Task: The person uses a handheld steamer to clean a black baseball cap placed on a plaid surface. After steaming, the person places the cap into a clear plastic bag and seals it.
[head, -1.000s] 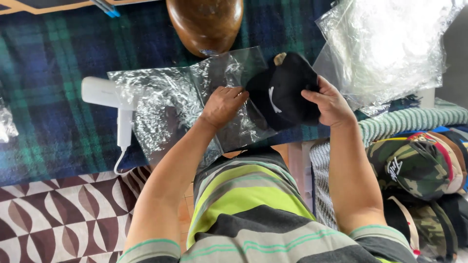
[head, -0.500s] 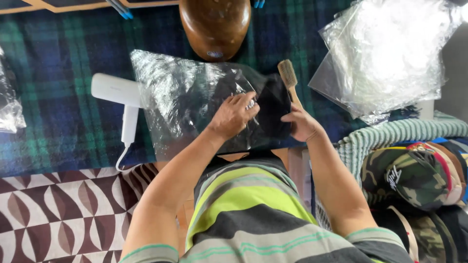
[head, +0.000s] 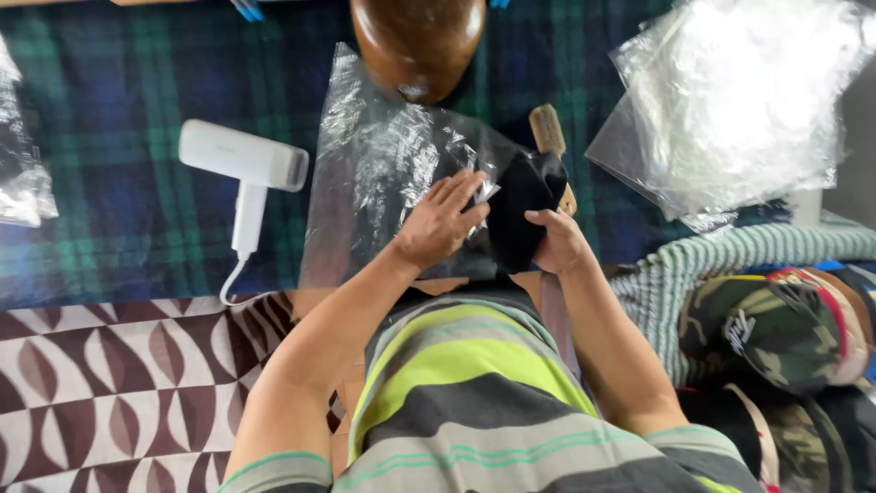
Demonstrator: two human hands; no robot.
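Plaid cloth: left hand point(head: 444, 224) flat on plastic bag point(head: 383, 173); right hand point(head: 558, 242) grips black cap point(head: 525, 215).

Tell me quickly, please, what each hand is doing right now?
Left hand: open, flat on the clear plastic bag.
Right hand: closed, holding the black cap.

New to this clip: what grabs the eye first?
At centre, the left hand presses flat on a clear plastic bag while the right hand grips a black cap at the bag's mouth. A white handheld steamer lies to the left on the dark plaid cloth, a glossy brown wooden head form sits at top, and a stack of clear bags lies upper right.
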